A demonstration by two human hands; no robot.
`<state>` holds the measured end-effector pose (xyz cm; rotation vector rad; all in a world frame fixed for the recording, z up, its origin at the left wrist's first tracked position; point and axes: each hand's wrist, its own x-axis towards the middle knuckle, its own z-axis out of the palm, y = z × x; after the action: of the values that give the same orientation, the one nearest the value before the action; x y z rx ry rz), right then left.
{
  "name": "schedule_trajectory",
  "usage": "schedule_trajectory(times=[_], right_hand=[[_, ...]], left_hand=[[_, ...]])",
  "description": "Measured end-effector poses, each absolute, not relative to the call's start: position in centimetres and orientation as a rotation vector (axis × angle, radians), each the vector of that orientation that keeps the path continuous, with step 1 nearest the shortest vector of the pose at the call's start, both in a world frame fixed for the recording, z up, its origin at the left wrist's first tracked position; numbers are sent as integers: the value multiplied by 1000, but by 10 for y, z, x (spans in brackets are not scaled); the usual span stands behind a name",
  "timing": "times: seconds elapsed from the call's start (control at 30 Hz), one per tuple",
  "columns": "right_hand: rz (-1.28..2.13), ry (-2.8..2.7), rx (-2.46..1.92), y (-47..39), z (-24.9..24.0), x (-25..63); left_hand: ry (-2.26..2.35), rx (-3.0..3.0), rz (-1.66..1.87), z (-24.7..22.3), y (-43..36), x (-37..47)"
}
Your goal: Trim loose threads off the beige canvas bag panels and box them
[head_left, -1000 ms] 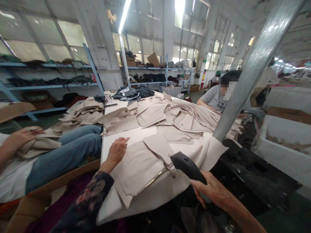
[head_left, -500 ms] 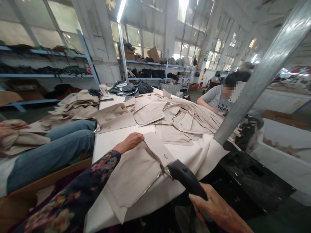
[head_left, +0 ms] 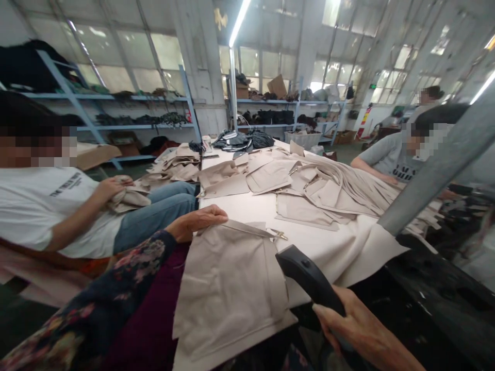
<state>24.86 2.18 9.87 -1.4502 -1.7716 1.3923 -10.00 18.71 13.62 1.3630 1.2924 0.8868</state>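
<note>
My left hand [head_left: 201,220] pinches the top edge of a beige fabric piece [head_left: 232,293], which hangs over the near edge of the white table [head_left: 235,206]. A metal zipper end [head_left: 279,235] shows at the piece's upper right corner. Wrapped in my right hand [head_left: 348,319] is a black handheld tool [head_left: 307,273], its head close to the fabric's right edge. Whether the tool touches the fabric I cannot tell.
Beige pieces [head_left: 270,175] and long strips [head_left: 348,170] are heaped farther back, near black bundles [head_left: 243,140]. A person in white [head_left: 77,206] sits left, another in grey [head_left: 394,154] right. A metal pole [head_left: 421,180] slants up at the right.
The view has swung left, bringing more of the seated person in. The fabric piece has been drawn toward me and now hangs over the table edge. Both hands keep their hold.
</note>
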Motion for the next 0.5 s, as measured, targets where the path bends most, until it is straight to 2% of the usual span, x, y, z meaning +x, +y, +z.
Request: schedule_trajectory(times=[0.1,0.5], right_hand=[[1409,-1797,-1424,19,99,240],[1573,-1750,-1351,50,80,215]], left_hand=[[1194,1388,640,126,159,-110],[1071,1274,835,67,109,-121]])
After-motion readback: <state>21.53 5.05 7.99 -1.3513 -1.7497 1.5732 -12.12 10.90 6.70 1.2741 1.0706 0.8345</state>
